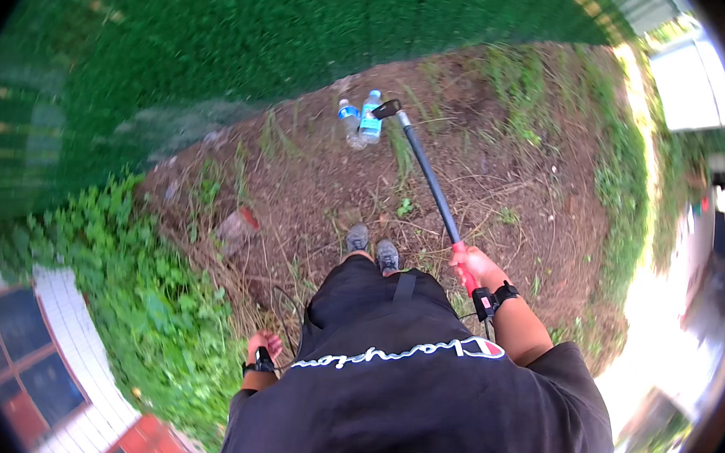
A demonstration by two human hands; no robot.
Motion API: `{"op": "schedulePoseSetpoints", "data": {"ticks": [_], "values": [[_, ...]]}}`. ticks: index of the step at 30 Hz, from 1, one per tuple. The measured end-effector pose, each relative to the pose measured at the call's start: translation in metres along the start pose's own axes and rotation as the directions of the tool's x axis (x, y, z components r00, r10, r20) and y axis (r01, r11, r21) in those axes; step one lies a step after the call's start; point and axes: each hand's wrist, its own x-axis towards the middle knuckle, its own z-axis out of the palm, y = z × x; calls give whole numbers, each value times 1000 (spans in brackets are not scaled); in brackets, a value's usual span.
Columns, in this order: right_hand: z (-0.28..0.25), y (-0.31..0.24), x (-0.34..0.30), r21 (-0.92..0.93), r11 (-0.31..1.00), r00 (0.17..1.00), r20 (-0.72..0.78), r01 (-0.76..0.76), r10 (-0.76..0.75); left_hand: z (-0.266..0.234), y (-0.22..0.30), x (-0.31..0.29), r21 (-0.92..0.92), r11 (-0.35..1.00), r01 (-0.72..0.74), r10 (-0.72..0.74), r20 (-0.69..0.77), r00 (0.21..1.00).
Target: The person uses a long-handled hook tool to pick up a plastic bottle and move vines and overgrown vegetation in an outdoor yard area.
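My right hand (474,267) is closed round the red grip of a hoe-like tool (430,174). Its dark shaft slants away from me to a metal collar and a black head at the far end. The head overlaps the edge of a clear plastic bottle (370,127) with a blue label and blue cap; whether they touch I cannot tell. Against that bottle lies a second clear bottle (350,122), with a pale cap and blue label. Low at my left side hangs my left hand (265,344), its fingers curled in, nothing visible in them.
My shoes (369,248) stand on brown soil (466,209) with dry stalks and grass tufts. A green mesh-like sheet (224,37) borders the far side. Leafy plants (151,312) grow at left, beside a white-tiled edge (74,323). A reddish-grey stone (239,224) lies left of my feet.
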Motion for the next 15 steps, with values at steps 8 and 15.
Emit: {"op": "schedulePoseSetpoints", "data": {"ticks": [8, 15], "values": [[-46, 68, -99, 403, 885, 938, -333, 234, -96, 191, 324, 72, 536, 696, -478, 251, 442, 861], [-99, 152, -134, 617, 612, 810, -582, 494, -67, 494, 408, -172, 443, 244, -863, 541, 676, 500]]}}
